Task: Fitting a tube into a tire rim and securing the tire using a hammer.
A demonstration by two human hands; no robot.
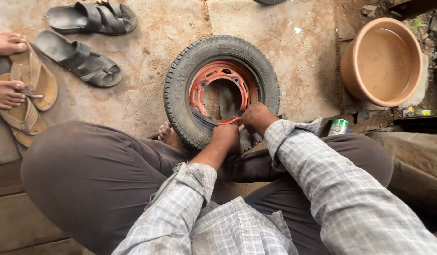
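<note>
Head view: small tyre (180, 89) lies flat on the ground, centre frame. Left hand (226, 137) and right hand (255, 116) grip black rubber at its six o'clock edge; keeping both grips close there looks wise.

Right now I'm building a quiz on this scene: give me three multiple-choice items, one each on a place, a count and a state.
1. Where does the round terracotta-coloured basin stand?
A. upper right of the tyre
B. between the sandals
C. on the person's lap

2. How many black rubber sandals lie at upper left?
A. one
B. two
C. four

3. How does the small black rubber tyre on its orange-red metal rim rest?
A. upright
B. hanging
C. flat on the ground

Answers: 1 A, the basin sits on the ground right of the tyre. 2 B, a pair lies there. 3 C, its sidewall faces up, with the left hand and right hand pressing its near edge.
</note>
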